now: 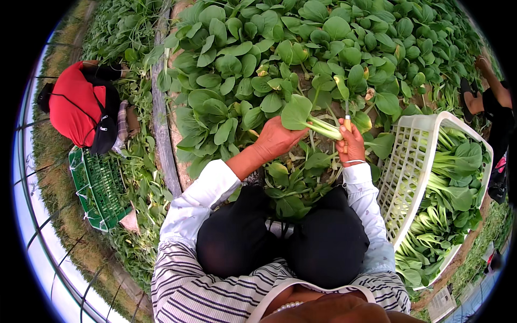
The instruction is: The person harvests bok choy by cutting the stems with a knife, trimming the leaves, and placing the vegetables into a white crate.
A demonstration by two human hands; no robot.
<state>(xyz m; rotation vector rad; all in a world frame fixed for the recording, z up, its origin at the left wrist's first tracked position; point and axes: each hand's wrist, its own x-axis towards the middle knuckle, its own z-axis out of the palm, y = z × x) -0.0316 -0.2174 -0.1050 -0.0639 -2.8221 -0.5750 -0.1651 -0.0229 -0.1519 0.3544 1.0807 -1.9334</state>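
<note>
My left hand (278, 139) holds a cut bok choy (297, 112) by its leaves, one broad green leaf facing up. Its pale stems point right and reach the fingers of my right hand (351, 147). That hand is closed around the wooden handle of a small knife (347, 123). The metal shank points away from me, and its far end is hidden or hard to make out against a yellowing leaf. Below both hands, between my knees, loose leaves and trimmed stalks (293, 185) lie on the soil.
Rooted bok choy (242, 64) fills the bed ahead. At my right stands a white plastic crate (422, 189) heaped with harvested bok choy (460, 161). A weathered board (163, 109) edges the bed at left. Beyond it are a person in red (74, 105) and a green crate (99, 189). Another person (494, 99) is far right.
</note>
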